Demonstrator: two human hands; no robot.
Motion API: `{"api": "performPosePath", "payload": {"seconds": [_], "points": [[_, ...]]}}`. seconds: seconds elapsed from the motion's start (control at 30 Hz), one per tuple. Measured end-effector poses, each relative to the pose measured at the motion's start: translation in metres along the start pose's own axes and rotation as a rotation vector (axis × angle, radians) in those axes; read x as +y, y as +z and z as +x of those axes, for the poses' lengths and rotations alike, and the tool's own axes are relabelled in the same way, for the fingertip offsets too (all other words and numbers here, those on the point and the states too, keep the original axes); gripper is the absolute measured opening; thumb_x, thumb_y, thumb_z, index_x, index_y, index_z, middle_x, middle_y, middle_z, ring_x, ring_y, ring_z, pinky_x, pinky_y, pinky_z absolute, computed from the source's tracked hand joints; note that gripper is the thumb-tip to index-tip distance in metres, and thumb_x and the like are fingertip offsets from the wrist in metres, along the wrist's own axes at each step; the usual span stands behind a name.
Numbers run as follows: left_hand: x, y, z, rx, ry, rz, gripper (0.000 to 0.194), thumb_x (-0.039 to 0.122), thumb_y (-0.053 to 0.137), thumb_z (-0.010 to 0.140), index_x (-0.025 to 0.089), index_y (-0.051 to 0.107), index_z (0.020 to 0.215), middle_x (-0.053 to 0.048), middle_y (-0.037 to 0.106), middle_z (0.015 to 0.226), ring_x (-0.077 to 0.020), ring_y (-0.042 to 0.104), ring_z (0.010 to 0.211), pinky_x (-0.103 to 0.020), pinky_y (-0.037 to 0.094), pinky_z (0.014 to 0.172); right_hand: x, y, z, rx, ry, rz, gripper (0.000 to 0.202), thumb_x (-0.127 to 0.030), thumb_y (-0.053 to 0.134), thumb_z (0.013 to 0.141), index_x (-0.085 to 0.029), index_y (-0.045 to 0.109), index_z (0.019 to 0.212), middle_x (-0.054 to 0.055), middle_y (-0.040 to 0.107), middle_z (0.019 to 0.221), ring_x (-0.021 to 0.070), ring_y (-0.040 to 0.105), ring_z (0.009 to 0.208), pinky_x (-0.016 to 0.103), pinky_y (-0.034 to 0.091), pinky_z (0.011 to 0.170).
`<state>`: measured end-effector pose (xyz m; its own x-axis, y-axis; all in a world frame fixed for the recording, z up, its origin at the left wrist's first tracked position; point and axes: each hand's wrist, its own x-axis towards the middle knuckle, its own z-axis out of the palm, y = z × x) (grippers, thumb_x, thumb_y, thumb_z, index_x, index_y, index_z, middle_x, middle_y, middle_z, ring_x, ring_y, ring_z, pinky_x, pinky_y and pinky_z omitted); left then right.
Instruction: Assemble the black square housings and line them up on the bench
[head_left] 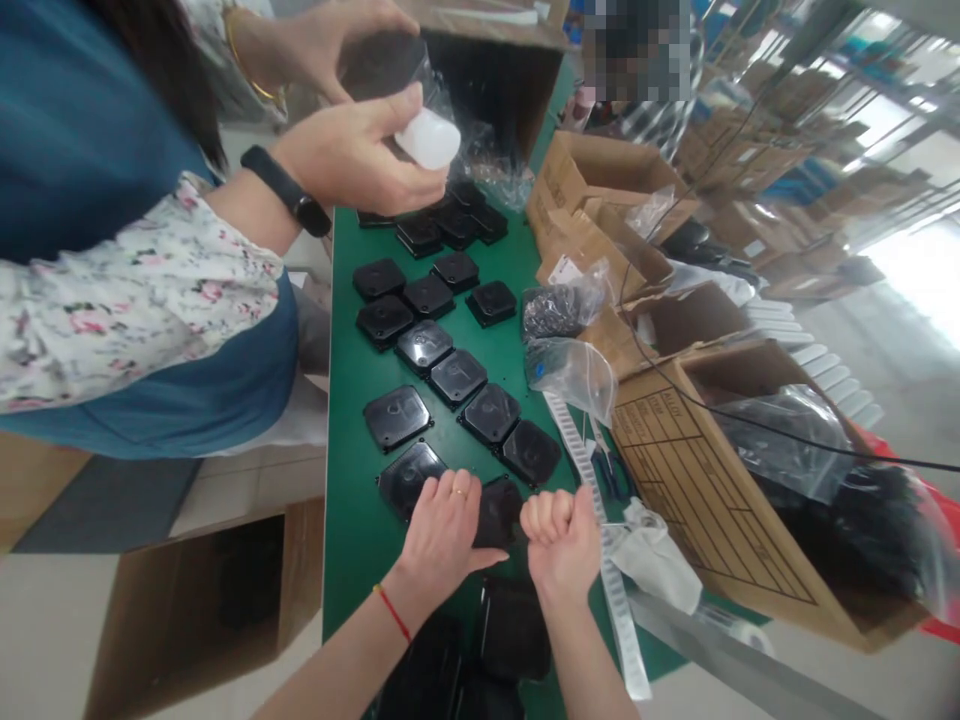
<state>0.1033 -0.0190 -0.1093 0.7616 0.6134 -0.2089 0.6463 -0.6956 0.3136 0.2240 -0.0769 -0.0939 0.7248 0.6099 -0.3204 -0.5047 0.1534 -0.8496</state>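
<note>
My left hand [442, 530], with a ring and a red string bracelet, grips the near-left side of a black plastic cover [499, 512], fingers on top and thumb along its near edge. At the cover's right side, my right hand [560, 545] is curled with the thumb up; what lies inside its fingers is hidden. Another black cover [412, 478] lies just beyond my left hand. Several more, such as one glossy cover [457, 378], lie in rows on the green table [349, 410]. Dark covers [514, 628] also sit below my wrists.
A co-worker's hands [360, 150] hold a black part and a white cylinder at the far left. On the right are a perforated strip [626, 640], scissors [611, 470], a white cloth [656, 560], a bag of small parts [555, 312] and a large cardboard box [705, 510].
</note>
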Motion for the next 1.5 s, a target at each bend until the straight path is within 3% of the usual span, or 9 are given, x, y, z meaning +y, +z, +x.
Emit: {"api": "performPosePath", "payload": {"seconds": [0.13, 0.33, 0.43, 0.63, 0.8, 0.97, 1.17, 1.3, 1.5], "points": [[-0.007, 0.003, -0.009, -0.016, 0.055, -0.032, 0.108, 0.06, 0.08, 0.067, 0.009, 0.031, 0.148, -0.013, 0.057, 0.116, -0.0288, 0.051, 0.102, -0.044, 0.043, 0.09, 0.0, -0.007, -0.011, -0.014, -0.004, -0.02, 0.064, -0.056, 0.048, 0.095, -0.022, 0.027, 0.045, -0.008, 0.022, 0.04, 0.0081, 0.018, 0.037, 0.027, 0.018, 0.039], [-0.026, -0.026, 0.017, -0.073, 0.426, 0.018, 0.057, 0.025, 0.056, 0.092, 0.036, 0.038, 0.146, -0.006, 0.056, 0.114, -0.0238, 0.051, 0.104, -0.037, 0.038, 0.088, -0.005, -0.006, -0.012, -0.017, -0.043, -0.019, 0.064, -0.053, 0.044, 0.097, -0.022, 0.027, 0.045, -0.008, 0.021, 0.039, 0.0083, 0.018, 0.037, 0.028, 0.017, 0.038], [-0.025, -0.028, 0.025, -0.076, 0.513, 0.048, 0.046, 0.018, 0.042, 0.097, 0.033, 0.046, 0.14, -0.007, 0.059, 0.113, -0.023, 0.052, 0.103, -0.038, 0.038, 0.089, -0.011, -0.003, -0.006, -0.001, -0.041, 0.001, 0.064, -0.054, 0.046, 0.097, -0.022, 0.028, 0.045, -0.008, 0.022, 0.039, 0.0082, 0.018, 0.037, 0.028, 0.016, 0.038], [0.006, 0.01, -0.002, -0.029, 0.311, 0.043, 0.056, 0.018, 0.052, 0.093, 0.012, 0.036, 0.146, -0.01, 0.064, 0.108, -0.0242, 0.056, 0.099, -0.039, 0.042, 0.088, -0.02, -0.003, -0.004, 0.041, -0.023, 0.016, 0.064, -0.054, 0.051, 0.094, -0.022, 0.028, 0.044, -0.008, 0.022, 0.039, 0.0081, 0.019, 0.037, 0.029, 0.016, 0.039], [0.033, 0.017, -0.012, -0.063, 0.133, -0.106, 0.044, 0.043, 0.073, 0.082, 0.016, 0.06, 0.115, -0.009, 0.065, 0.106, -0.0261, 0.059, 0.099, -0.041, 0.047, 0.087, -0.025, -0.012, -0.005, 0.067, -0.016, -0.006, 0.064, -0.055, 0.051, 0.094, -0.022, 0.028, 0.044, -0.007, 0.023, 0.039, 0.0084, 0.02, 0.037, 0.029, 0.017, 0.04], [0.021, 0.002, 0.004, -0.081, 0.149, -0.118, 0.098, 0.042, 0.084, 0.07, 0.016, 0.031, 0.148, -0.012, 0.058, 0.124, -0.0293, 0.055, 0.11, -0.045, 0.046, 0.096, -0.016, -0.023, -0.005, 0.004, -0.008, -0.039, 0.065, -0.056, 0.051, 0.093, -0.022, 0.028, 0.043, -0.008, 0.022, 0.039, 0.0081, 0.019, 0.037, 0.03, 0.016, 0.039], [0.018, 0.0, 0.021, -0.09, 0.008, -0.138, 0.079, 0.038, 0.073, 0.079, 0.009, 0.039, 0.144, -0.014, 0.06, 0.117, -0.0298, 0.056, 0.107, -0.044, 0.05, 0.093, -0.004, -0.024, 0.001, -0.047, -0.074, -0.09, 0.063, -0.054, 0.053, 0.093, -0.022, 0.031, 0.045, -0.008, 0.023, 0.041, 0.0083, 0.021, 0.038, 0.029, 0.016, 0.04], [0.02, 0.006, 0.022, -0.06, -0.026, -0.166, 0.077, 0.031, 0.073, 0.077, 0.009, 0.04, 0.143, -0.014, 0.06, 0.118, -0.0302, 0.057, 0.107, -0.045, 0.05, 0.094, 0.002, -0.02, 0.005, -0.083, -0.153, -0.108, 0.061, -0.053, 0.049, 0.096, -0.022, 0.032, 0.046, -0.007, 0.025, 0.041, 0.0089, 0.024, 0.039, 0.03, 0.019, 0.042], [0.018, 0.012, 0.021, -0.021, -0.014, -0.174, 0.08, 0.033, 0.076, 0.074, 0.011, 0.04, 0.142, -0.013, 0.06, 0.118, -0.03, 0.056, 0.108, -0.044, 0.05, 0.095, 0.003, -0.019, 0.003, -0.186, -0.114, -0.194, 0.061, -0.05, 0.049, 0.097, -0.022, 0.032, 0.046, -0.007, 0.025, 0.041, 0.0087, 0.023, 0.04, 0.03, 0.017, 0.042]]}}
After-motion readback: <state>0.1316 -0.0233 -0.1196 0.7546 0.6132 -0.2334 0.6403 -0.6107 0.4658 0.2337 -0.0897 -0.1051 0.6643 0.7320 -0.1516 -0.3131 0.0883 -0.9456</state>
